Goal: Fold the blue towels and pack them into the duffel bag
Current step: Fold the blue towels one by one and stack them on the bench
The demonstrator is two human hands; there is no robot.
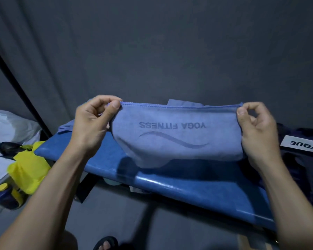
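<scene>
Both forearms extended forward and upward from the lower corners of the view, hands raised to equal height above the table (197,188). The left hand (92,123) pinched the top-left corner of one blue towel (175,136) between thumb and curled forefinger; the remaining fingers were curled in. The right hand (257,129) pinched the top-right corner the same way. Each grip was therefore clenched on the towel.

The towel hung stretched between the two hands, its stitched top edge nearly level, its lower part sagging onto the blue padded table surface. The printed text (YOGA FITNESS, upside down from this view) and a wave mark faced the camera.

More blue fabric (184,102) showed behind the held towel's top edge; the number of pieces could not be determined. One dark duffel bag (300,147) with a white label lay at the table's right end, just beside the right hand. One yellow bag (29,168) lay on the floor at left.
</scene>
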